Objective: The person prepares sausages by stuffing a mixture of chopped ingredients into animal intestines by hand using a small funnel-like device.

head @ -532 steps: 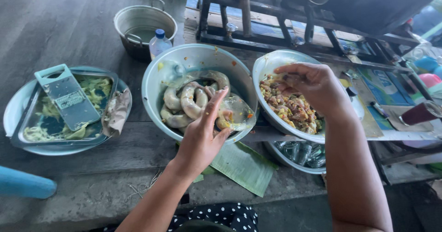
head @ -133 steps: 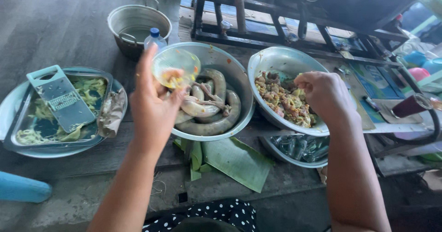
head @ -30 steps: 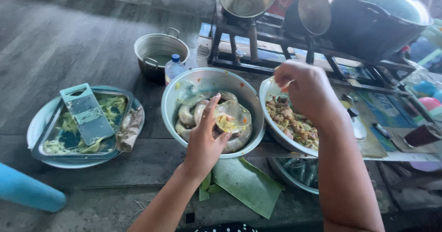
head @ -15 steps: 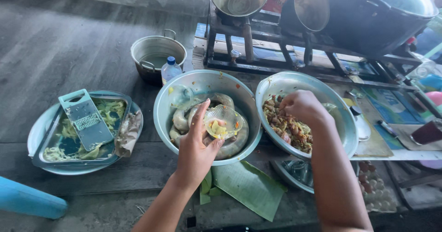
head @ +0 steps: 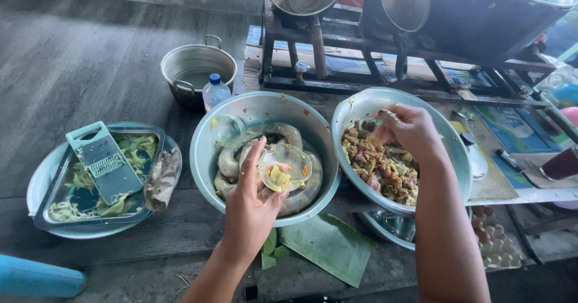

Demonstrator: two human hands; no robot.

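Holding steady over the sausage basin [head: 201,158], a small clear cup [head: 284,167] is pinched by the left hand [head: 253,210], mouth up for filling; meat mix [head: 379,164] is pinched by the right hand [head: 406,128] in the right bowl [head: 463,164].

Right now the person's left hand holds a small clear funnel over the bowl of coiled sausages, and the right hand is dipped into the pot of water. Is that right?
Not quite. The head view shows the right hand in the bowl of chopped filling, not the pot of water. The left hand does hold the small clear funnel over the bowl of coiled sausages.
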